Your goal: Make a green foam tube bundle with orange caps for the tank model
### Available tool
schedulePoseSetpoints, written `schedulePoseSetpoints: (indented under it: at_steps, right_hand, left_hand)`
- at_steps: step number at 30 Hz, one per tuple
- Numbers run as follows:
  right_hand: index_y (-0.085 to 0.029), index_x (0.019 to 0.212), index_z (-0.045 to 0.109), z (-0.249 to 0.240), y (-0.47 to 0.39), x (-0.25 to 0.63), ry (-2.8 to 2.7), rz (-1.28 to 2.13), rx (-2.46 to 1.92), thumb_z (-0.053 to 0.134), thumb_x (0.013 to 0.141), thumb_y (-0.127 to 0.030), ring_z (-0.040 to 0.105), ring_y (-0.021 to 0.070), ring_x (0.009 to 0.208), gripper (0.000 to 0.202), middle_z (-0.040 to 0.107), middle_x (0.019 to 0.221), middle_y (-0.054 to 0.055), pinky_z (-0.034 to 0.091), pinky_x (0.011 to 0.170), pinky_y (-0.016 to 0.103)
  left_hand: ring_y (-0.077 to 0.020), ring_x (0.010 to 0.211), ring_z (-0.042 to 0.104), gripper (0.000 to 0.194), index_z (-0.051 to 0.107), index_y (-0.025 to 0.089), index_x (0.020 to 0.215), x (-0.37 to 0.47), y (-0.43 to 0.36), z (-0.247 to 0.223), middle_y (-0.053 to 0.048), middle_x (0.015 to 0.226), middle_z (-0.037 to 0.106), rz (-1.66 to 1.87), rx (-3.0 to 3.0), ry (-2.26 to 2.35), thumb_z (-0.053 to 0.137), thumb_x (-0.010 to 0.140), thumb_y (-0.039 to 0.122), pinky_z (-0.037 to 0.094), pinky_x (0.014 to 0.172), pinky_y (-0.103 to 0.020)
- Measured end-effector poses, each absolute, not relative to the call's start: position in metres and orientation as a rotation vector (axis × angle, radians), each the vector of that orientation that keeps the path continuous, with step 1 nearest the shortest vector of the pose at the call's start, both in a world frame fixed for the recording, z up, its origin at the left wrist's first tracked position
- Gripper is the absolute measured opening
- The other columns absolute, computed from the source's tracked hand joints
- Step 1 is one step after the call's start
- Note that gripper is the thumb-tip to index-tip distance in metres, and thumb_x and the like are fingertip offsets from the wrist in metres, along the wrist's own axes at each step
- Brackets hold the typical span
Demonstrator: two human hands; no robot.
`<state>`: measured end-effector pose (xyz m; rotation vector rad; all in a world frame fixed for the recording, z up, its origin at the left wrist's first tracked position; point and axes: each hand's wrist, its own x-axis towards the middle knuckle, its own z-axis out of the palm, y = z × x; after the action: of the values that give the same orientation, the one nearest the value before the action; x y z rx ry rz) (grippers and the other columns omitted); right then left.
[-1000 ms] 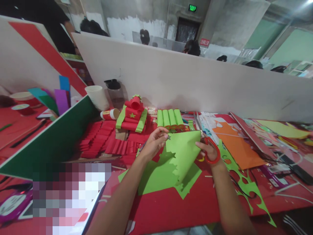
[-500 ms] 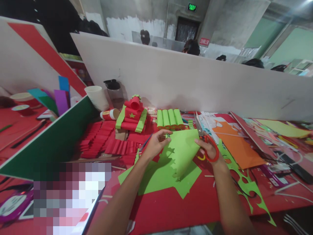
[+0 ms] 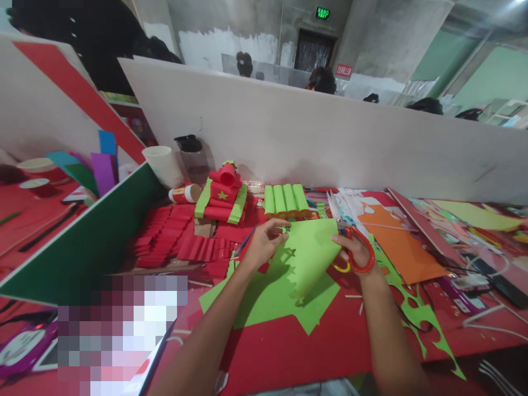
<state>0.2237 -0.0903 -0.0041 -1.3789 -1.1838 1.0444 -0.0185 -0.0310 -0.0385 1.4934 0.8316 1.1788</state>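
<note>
A light green paper sheet [image 3: 315, 253] with a jagged, star-notched left edge is held up between both hands. My left hand [image 3: 266, 242] pinches its upper left corner. My right hand [image 3: 357, 250] is closed around scissors [image 3: 363, 254] with red and yellow handles, and its thumb rests on the sheet's right edge. The scissor blades point up and away, beyond the sheet, slightly apart. Below lie more green sheets [image 3: 256, 305] on the red table [image 3: 289, 357].
Behind stand a red and green paper model [image 3: 221, 195], green paper rolls [image 3: 285, 199], a white cup [image 3: 163, 165] and a dark-lidded bottle [image 3: 193, 157]. Red folded strips [image 3: 159, 236] lie left. Orange paper [image 3: 398, 242] and green offcuts [image 3: 424, 313] lie right. A white partition [image 3: 330, 143] spans the back.
My right hand has moved slightly right with the scissors, and the blades have parted a little. My left hand has barely moved.
</note>
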Motion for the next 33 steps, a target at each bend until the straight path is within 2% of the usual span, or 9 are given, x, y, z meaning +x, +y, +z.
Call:
schedulePoseSetpoints:
  at_steps: [5,9,12,15,18,25,29,33]
  right_hand:
    - [-0.021,0.056,0.048,-0.007,-0.091,0.229,-1.164,1.083,-1.415,0.069,0.071,-0.041,0.034,0.0079,0.032,0.033,0.038,0.037,-0.007,0.025,0.035,0.022]
    - [-0.021,0.072,0.055,-0.011,-0.088,0.235,-1.205,1.055,-1.454,0.071,0.071,-0.041,0.037,0.0094,0.034,0.025,0.041,0.04,-0.009,0.028,0.035,0.023]
    - [-0.022,0.085,0.056,-0.012,-0.087,0.237,-1.282,1.029,-1.463,0.07,0.073,-0.039,0.039,0.0099,0.035,0.025,0.044,0.045,-0.009,0.03,0.036,0.023]
    - [-0.023,0.1,0.056,-0.009,-0.089,0.238,-1.358,0.974,-1.495,0.07,0.075,-0.039,0.045,0.0107,0.039,0.033,0.049,0.054,-0.008,0.034,0.039,0.023]
    - [-0.022,0.11,0.053,-0.004,-0.091,0.238,-1.423,0.944,-1.558,0.071,0.074,-0.037,0.049,0.012,0.044,0.043,0.057,0.065,-0.005,0.039,0.042,0.024]
    - [-0.022,0.106,0.052,-0.006,-0.09,0.238,-1.552,0.975,-1.574,0.07,0.073,-0.033,0.043,0.0096,0.042,0.04,0.052,0.061,-0.008,0.036,0.042,0.022]
    - [-0.022,0.108,0.051,-0.017,-0.086,0.237,-1.53,0.984,-1.538,0.071,0.074,-0.034,0.048,0.0115,0.047,0.041,0.057,0.062,-0.007,0.037,0.044,0.022]
    - [-0.021,0.107,0.052,-0.02,-0.084,0.232,-1.568,0.966,-1.509,0.07,0.075,-0.032,0.059,0.015,0.059,0.039,0.067,0.074,-0.001,0.045,0.053,0.024]
  left_hand:
    - [-0.015,0.081,0.061,0.021,0.07,0.018,0.098,-0.018,-0.029,-0.042,-0.005,0.096,0.068,1.202,1.58,0.859,0.066,0.078,0.022,0.049,0.074,-0.026]
    - [-0.0149,0.08,0.06,0.02,0.071,0.018,0.096,-0.019,-0.028,-0.042,-0.004,0.092,0.068,1.199,1.621,0.887,0.064,0.078,0.021,0.047,0.073,-0.025]
    - [-0.013,0.07,0.056,0.018,0.071,0.017,0.094,-0.019,-0.028,-0.041,-0.002,0.08,0.065,1.178,1.624,0.891,0.064,0.079,0.024,0.044,0.066,-0.024]
    - [-0.0115,0.06,0.049,0.02,0.071,0.016,0.095,-0.018,-0.029,-0.042,0.001,0.067,0.058,1.121,1.6,0.895,0.064,0.08,0.028,0.039,0.058,-0.023]
    - [-0.012,0.06,0.049,0.023,0.071,0.016,0.097,-0.02,-0.028,-0.042,-0.001,0.069,0.061,1.057,1.589,0.888,0.062,0.081,0.03,0.039,0.058,-0.024]
    - [-0.0189,0.08,0.062,0.027,0.074,0.017,0.103,-0.025,-0.029,-0.039,-0.009,0.095,0.073,1.013,1.65,0.901,0.057,0.084,0.028,0.047,0.071,-0.029]
    - [-0.0183,0.076,0.061,0.028,0.073,0.018,0.105,-0.022,-0.029,-0.04,-0.007,0.09,0.072,1.011,1.744,0.978,0.061,0.082,0.028,0.047,0.072,-0.029]
    - [-0.0167,0.073,0.06,0.027,0.072,0.018,0.105,-0.021,-0.028,-0.045,-0.005,0.085,0.069,1.046,1.789,1.034,0.063,0.08,0.023,0.047,0.072,-0.028]
